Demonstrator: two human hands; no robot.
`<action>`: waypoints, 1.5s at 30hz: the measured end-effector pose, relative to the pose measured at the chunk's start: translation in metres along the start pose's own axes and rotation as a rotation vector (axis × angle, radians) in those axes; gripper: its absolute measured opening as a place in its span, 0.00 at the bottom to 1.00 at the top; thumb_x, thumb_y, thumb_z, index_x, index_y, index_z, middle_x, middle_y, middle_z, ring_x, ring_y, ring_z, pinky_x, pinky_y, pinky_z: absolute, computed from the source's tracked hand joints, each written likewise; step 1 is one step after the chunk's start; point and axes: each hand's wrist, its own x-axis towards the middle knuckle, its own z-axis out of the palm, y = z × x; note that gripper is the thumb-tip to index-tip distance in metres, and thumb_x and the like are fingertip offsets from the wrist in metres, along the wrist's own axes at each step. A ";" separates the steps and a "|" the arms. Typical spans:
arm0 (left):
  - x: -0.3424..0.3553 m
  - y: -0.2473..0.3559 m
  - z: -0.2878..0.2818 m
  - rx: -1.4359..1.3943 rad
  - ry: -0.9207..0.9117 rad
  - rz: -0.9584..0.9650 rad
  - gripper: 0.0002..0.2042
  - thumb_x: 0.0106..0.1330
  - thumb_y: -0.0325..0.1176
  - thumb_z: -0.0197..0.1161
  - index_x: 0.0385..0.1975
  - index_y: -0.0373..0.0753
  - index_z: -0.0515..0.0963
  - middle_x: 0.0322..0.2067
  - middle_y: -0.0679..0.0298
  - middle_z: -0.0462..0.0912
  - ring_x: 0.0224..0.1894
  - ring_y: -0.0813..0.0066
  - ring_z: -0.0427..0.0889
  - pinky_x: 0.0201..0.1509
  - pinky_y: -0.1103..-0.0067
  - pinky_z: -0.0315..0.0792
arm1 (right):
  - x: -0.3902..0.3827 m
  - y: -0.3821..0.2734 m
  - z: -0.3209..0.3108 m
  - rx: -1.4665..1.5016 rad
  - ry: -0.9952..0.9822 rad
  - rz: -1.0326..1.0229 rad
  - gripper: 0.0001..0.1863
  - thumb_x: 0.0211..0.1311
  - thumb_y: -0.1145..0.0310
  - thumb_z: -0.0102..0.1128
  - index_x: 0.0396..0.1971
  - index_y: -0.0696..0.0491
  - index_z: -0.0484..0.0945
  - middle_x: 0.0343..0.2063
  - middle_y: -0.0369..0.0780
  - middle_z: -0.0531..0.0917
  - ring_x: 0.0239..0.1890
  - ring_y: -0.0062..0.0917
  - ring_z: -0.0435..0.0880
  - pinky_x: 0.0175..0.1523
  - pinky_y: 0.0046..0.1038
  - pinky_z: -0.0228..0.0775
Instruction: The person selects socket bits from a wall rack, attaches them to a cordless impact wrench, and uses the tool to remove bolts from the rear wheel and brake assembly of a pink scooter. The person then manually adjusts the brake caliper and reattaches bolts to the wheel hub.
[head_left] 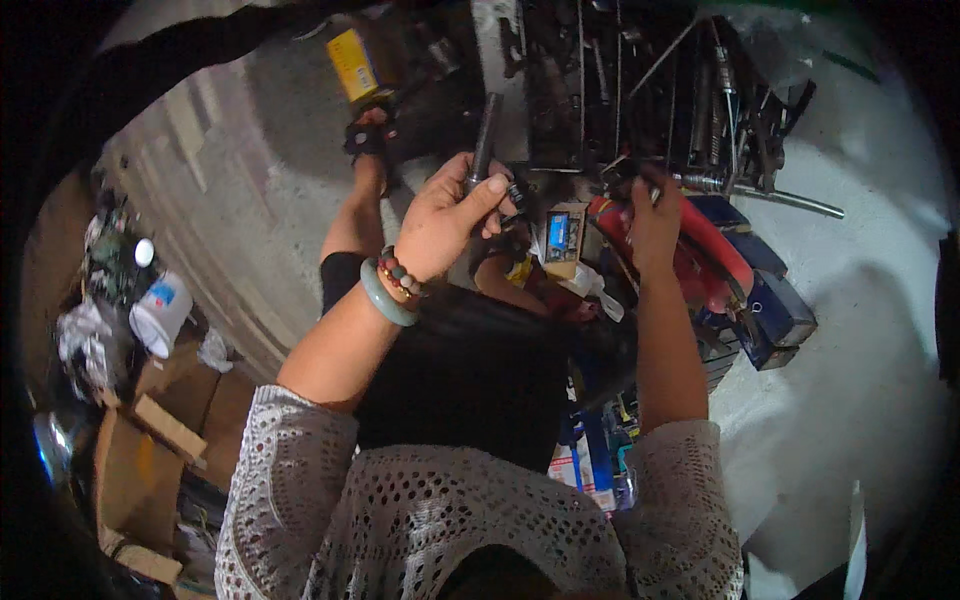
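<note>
My left hand [450, 212] is closed around a dark metal rod [487, 135], which points up and away from me. A small dark ringed piece [514, 198] shows at the fingers of the same hand; whether it is part of the rod I cannot tell. My right hand [655, 205] is at the near edge of a dark rack of tools [640, 90], fingers bent together. Something dark is at its fingertips, too shadowed to name. Just right of that hand, a shiny metal bar [790, 200] sticks out to the right.
Below my right hand lie a red bag-like thing [715, 265] and a dark blue box [785, 315]. A small open carton [562, 240] stands between my hands. A yellow box [352, 65] lies far left. Cardboard boxes [140, 470] and a white tub [160, 315] are at the left.
</note>
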 end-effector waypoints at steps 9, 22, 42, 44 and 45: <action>-0.186 0.059 -0.021 -0.299 0.114 0.193 0.19 0.68 0.38 0.43 0.51 0.30 0.64 0.29 0.60 0.76 0.26 0.78 0.72 0.31 0.83 0.66 | -0.219 -0.052 0.054 0.066 -0.718 0.569 0.21 0.64 0.52 0.49 0.46 0.54 0.70 0.33 0.41 0.81 0.14 0.15 0.67 0.18 0.17 0.60; -0.358 0.101 -0.179 -0.591 0.093 0.321 0.14 0.67 0.33 0.46 0.48 0.31 0.63 0.36 0.56 0.74 0.36 0.71 0.76 0.42 0.78 0.70 | -0.377 -0.248 0.219 0.485 -0.880 0.191 0.24 0.57 0.72 0.53 0.55 0.56 0.62 0.40 0.43 0.76 0.31 0.21 0.74 0.38 0.21 0.66; -0.662 0.278 -0.459 -0.285 0.407 0.690 0.13 0.58 0.31 0.62 0.40 0.33 0.71 0.30 0.67 0.77 0.31 0.86 0.75 0.33 0.88 0.69 | -0.663 -0.544 0.574 0.617 -1.807 0.217 0.38 0.63 0.44 0.38 0.64 0.57 0.46 0.63 0.50 0.54 0.55 0.35 0.67 0.59 0.35 0.58; -0.667 0.306 -0.492 -0.314 0.429 0.703 0.13 0.58 0.30 0.61 0.40 0.33 0.71 0.31 0.66 0.78 0.32 0.85 0.75 0.33 0.88 0.70 | -0.662 -0.565 0.614 0.678 -1.906 0.242 0.43 0.62 0.36 0.32 0.64 0.56 0.46 0.63 0.50 0.55 0.54 0.34 0.68 0.58 0.34 0.58; -0.667 0.320 -0.510 -0.366 0.412 0.657 0.12 0.59 0.29 0.60 0.40 0.33 0.71 0.31 0.65 0.78 0.31 0.84 0.76 0.34 0.87 0.71 | -0.666 -0.580 0.632 0.641 -1.863 0.261 0.49 0.56 0.28 0.26 0.64 0.56 0.47 0.62 0.50 0.56 0.52 0.34 0.69 0.58 0.34 0.60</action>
